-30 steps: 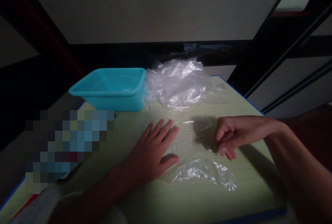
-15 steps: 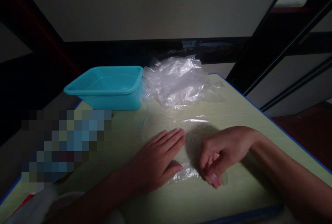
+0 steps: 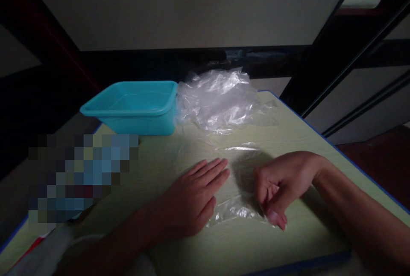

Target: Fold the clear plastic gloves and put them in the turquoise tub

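A clear plastic bag [image 3: 238,210] lies flat on the pale green table [image 3: 307,242], its near edge crumpled and shiny. My left hand [image 3: 200,195] rests palm down on the bag's left part, fingers stretched out. At the bag's near right corner, my right hand [image 3: 275,195] is bent down with thumb and fingers pinched on the plastic. Behind both hands is a loose heap of clear plastic bags [image 3: 218,99].
A turquoise basin [image 3: 166,122] stands at the back left, touching the heap. A blurred-out blue item [image 3: 99,165] lies along the table's left side. Blue edging runs round the table, with cabinet panels behind it.
My right hand has moved slightly right, drawing the bag's near edge along. My left thumb has drawn in closer to its fingers; that hand otherwise stays in place.
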Tool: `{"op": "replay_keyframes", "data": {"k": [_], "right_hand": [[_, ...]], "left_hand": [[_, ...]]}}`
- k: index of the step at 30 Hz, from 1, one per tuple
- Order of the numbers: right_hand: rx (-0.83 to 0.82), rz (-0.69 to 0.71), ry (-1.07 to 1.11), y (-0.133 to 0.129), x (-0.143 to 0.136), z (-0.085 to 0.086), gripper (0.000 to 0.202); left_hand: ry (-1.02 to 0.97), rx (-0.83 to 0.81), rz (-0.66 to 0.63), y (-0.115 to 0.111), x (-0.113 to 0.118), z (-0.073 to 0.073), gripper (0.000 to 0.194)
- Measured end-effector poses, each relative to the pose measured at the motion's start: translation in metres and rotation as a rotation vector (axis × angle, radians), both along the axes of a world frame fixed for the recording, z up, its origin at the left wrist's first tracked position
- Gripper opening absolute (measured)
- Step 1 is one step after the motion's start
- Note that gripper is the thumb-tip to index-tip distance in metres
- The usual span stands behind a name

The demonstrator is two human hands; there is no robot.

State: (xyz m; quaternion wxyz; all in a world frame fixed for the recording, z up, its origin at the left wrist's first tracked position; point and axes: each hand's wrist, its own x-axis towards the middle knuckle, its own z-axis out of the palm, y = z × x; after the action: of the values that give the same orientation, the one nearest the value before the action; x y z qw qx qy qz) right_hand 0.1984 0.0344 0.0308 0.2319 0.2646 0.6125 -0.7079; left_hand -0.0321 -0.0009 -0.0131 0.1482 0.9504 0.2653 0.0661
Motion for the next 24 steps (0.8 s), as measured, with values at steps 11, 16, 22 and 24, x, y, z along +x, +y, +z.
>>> {"op": "replay_keyframes", "data": {"k": [11,16,22,24], "right_hand": [[0.464,-0.094,0.202,-0.002,-0.001,0.007,0.031],[0.713,-0.195,0.208,-0.003,-0.001,0.008,0.014],[0.853,-0.176,0.23,-0.006,-0.002,0.012,0.006],[0.875,-0.179,0.259,-0.007,-0.004,0.014,0.004]], "left_hand": [[0.054,-0.021,0.032,0.0,0.003,0.002,0.059],[-0.057,0.082,0.01,-0.002,0.001,0.003,0.061],[-0.186,0.2,-0.046,-0.015,0.008,0.011,0.015],[-0.171,0.238,-0.069,-0.018,0.011,0.011,0.01]]}}
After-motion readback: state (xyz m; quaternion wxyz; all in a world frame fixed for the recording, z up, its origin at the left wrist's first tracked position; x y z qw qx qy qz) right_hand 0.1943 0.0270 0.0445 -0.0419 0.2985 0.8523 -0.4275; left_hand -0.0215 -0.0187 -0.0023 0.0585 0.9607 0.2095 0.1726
